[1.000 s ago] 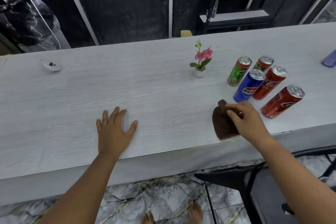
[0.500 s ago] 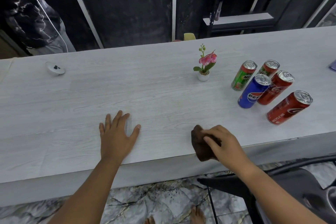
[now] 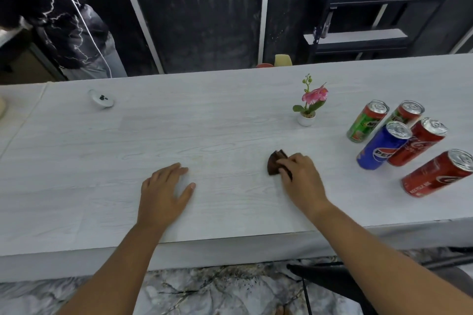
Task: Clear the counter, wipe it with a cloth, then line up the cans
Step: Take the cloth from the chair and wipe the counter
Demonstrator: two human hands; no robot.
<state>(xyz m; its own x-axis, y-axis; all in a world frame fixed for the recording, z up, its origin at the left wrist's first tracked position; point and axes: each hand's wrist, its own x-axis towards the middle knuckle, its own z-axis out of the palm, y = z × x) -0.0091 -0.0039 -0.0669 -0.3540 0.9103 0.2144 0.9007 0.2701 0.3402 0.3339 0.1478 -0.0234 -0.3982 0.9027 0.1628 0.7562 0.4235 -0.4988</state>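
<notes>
Right hand [image 3: 303, 179] was clenched on the cloth [image 3: 275, 165] mid-worktop [image 3: 76, 161], left hand [image 3: 163, 194] flat; a wide swipe right could've toppled the cans [image 3: 384, 146].

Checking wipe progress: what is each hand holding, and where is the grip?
Right hand presses the brown cloth, fingers over its near-right part. Left hand lies flat, empty.

The pale grey wood-grain tabletop [image 3: 230, 135] carries a dark brown folded cloth [image 3: 274, 164], a blue can [image 3: 382, 147], a green-and-red can [image 3: 366, 121], three red cans [image 3: 416, 143] at three o'clock, and a pink flower in a white pot [image 3: 308, 105]; the floor [image 3: 217, 291] is grey-veined marble.
</notes>
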